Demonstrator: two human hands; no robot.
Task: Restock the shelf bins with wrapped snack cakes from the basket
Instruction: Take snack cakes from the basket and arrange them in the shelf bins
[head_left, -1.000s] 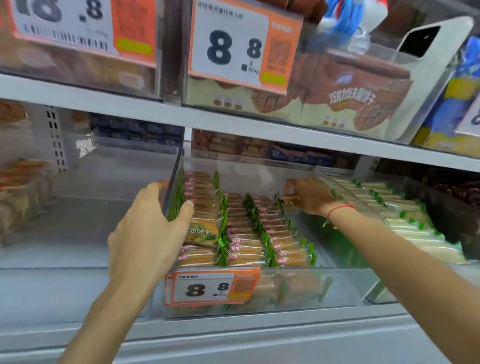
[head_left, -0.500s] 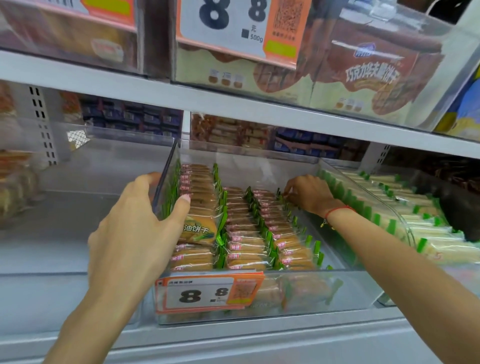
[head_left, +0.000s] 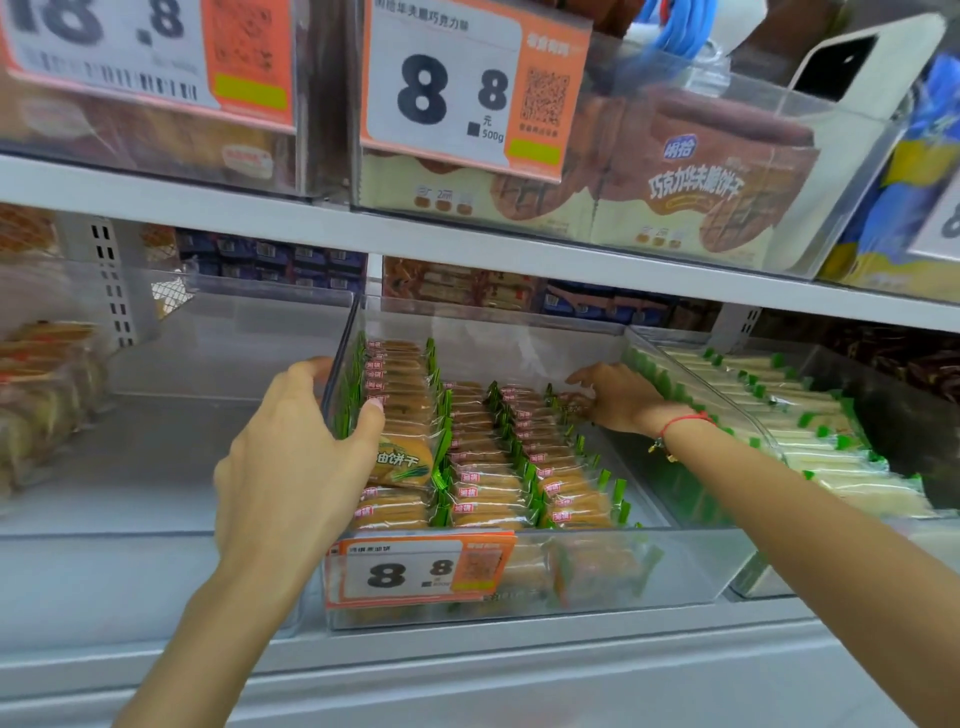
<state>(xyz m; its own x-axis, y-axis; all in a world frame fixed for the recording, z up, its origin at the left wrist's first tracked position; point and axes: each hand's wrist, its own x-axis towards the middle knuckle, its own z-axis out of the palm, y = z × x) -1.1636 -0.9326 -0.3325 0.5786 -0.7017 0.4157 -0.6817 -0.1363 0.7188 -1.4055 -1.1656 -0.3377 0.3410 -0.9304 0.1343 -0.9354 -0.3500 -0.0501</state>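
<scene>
While both arms reach into the middle shelf, the left hand (head_left: 291, 457) grips the left wall of the clear bin (head_left: 675, 571): thumb curled over the rim onto the inner side, other fingers wrapped round the outside. Just right of that thumb sits the first row of wrapped snack cakes (head_left: 400, 415), green-edged clear wrappers standing on edge, one pack (head_left: 402, 462) lying flatter with its printed face up right beside the thumb. Two more rows (head_left: 488, 467) run further right, towards the right hand (head_left: 618, 397). That hand is at the far end of the third row, near the bin's right wall, fingers bent down onto a small pack (head_left: 574, 405); looks like a pinch, fingertips partly hidden. Red string bracelet (head_left: 680, 423) on that wrist. Orange price tag (head_left: 415, 571) reading 8.8 hangs on the bin front, below the left hand. Right of the right forearm, a neighbouring bin of pale bars with green ends (head_left: 789, 426). Left of the left hand, bare bin floor and blurred packs (head_left: 41, 395) at the edge. Above both hands, upper shelf with brown wafer boxes (head_left: 691, 176) and another 8.8 tag (head_left: 467, 88).
</scene>
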